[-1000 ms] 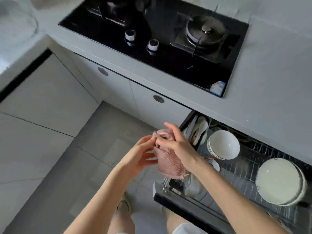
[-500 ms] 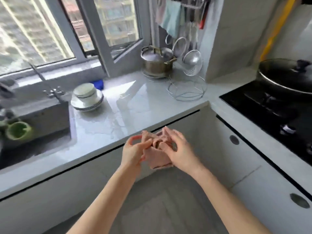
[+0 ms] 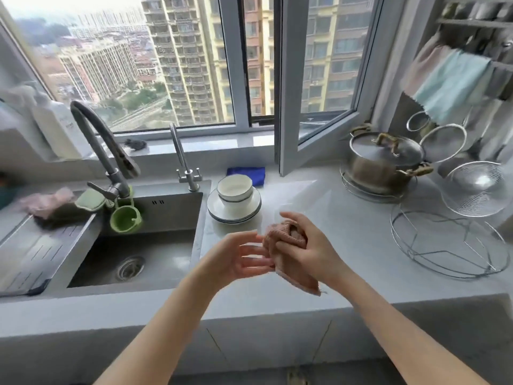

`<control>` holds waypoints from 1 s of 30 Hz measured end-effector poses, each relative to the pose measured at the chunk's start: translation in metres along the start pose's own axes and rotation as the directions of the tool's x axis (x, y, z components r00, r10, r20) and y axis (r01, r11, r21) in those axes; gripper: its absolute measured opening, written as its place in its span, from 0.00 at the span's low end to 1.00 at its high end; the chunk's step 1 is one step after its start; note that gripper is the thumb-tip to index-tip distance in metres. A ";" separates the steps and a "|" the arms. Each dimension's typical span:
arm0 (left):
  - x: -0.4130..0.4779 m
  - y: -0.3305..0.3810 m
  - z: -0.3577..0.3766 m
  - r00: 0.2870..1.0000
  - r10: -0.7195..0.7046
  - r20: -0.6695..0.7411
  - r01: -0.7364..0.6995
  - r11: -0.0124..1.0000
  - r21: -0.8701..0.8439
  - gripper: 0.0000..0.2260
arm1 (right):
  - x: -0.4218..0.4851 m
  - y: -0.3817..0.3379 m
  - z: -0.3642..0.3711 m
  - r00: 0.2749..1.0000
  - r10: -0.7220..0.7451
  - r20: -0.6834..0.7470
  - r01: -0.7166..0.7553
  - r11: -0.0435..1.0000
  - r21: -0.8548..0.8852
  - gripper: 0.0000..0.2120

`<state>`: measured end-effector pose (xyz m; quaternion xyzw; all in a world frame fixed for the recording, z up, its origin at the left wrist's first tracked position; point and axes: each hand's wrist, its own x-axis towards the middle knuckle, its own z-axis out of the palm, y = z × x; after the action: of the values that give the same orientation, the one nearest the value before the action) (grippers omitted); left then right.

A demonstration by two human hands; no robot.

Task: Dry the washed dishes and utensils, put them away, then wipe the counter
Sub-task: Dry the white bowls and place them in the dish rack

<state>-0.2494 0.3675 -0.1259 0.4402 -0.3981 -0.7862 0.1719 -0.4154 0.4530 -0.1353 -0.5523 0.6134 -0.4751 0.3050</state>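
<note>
My right hand [image 3: 306, 247] grips a bunched pink cloth [image 3: 280, 237] above the grey counter [image 3: 347, 234]. Just left of it, my left hand [image 3: 236, 259] is open, its fingertips touching the cloth's edge. Behind the hands, a white bowl [image 3: 234, 187] sits on a small stack of white plates [image 3: 222, 211] beside the sink [image 3: 144, 240].
A steel pot [image 3: 384, 159] with lid stands on a wire trivet at the back right, with a mesh strainer [image 3: 477, 187] and a wire rack [image 3: 447, 243] beside it. Two taps rise behind the sink. A blue cloth [image 3: 247, 173] lies behind the dishes.
My view has swung from the open dish drawer past the hob to the sink counter. The left hand has let go of the pink cloth and opened.
</note>
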 end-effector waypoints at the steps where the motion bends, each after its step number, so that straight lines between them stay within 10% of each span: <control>1: 0.015 0.010 -0.006 0.999 -0.003 -0.047 0.006 0.999 0.053 0.10 | 0.019 0.006 -0.007 0.999 0.029 -0.031 -0.027 0.998 0.051 0.25; 7: 0.114 0.057 -0.040 0.816 0.080 -0.572 0.029 0.984 0.178 0.06 | 0.117 0.033 -0.044 0.995 0.094 -0.042 -0.089 0.989 0.118 0.26; 14: 0.212 0.090 -0.073 0.638 0.288 -0.714 0.162 0.856 0.491 0.10 | 0.190 0.057 -0.047 0.991 0.137 0.010 -0.137 0.983 0.125 0.24; 21: 0.251 0.122 -0.093 0.698 0.226 -0.679 0.512 0.505 0.695 0.07 | 0.222 0.075 -0.041 0.979 0.204 0.023 -0.205 0.966 0.157 0.24; 30: 0.270 0.152 -0.090 0.784 0.423 -0.454 0.419 0.180 0.890 0.10 | 0.244 0.076 -0.026 0.965 0.256 -0.062 -0.247 0.961 0.123 0.25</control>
<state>-0.3359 0.0624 -0.1844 0.6733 -0.7241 -0.1462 -0.0306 -0.5182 0.2188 -0.1586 -0.4328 0.6618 -0.4878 0.3697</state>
